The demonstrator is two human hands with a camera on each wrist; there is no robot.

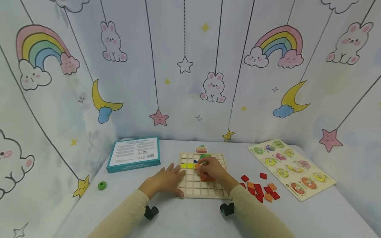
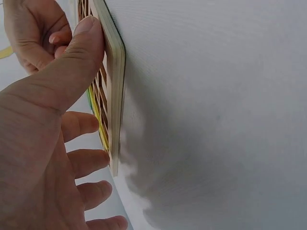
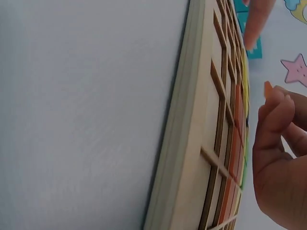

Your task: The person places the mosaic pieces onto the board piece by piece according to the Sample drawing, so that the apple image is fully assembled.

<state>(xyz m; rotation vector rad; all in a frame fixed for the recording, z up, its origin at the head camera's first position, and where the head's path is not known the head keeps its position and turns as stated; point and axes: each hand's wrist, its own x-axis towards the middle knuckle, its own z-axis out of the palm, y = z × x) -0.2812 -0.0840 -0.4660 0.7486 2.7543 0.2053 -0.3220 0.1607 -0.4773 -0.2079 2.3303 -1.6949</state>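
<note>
**Left hand steadied the grid board while the right worked a small orange piece**

The wooden grid board (image 1: 201, 176) lay flat on the table (image 1: 184, 215), low in the centre of the head view. The left hand (image 1: 166, 180) rested at the board's left edge with fingers spread and straight, the thumb (image 2: 79, 50) pressed against the board's rim, most likely to keep it from sliding. The right hand (image 1: 212, 169) hovered over the middle of the grid, its fingers curled and pinching a small orange piece (image 3: 267, 89), seemingly to set it into a cell.

The board was pale wood, divided into square cells by thin raised slats. Some cells already held colour: a yellow piece (image 1: 187, 165) left of centre, green at the upper edge, orange-red tiles (image 1: 207, 178) under the right hand.

Loose red and orange tiles (image 1: 259, 189) lay scattered just right of the board, near that hand. Further right sat a fruit puzzle board (image 1: 293, 168); at upper left, a teal box (image 1: 134, 154), with a green ring (image 1: 102, 185) nearby.
</note>
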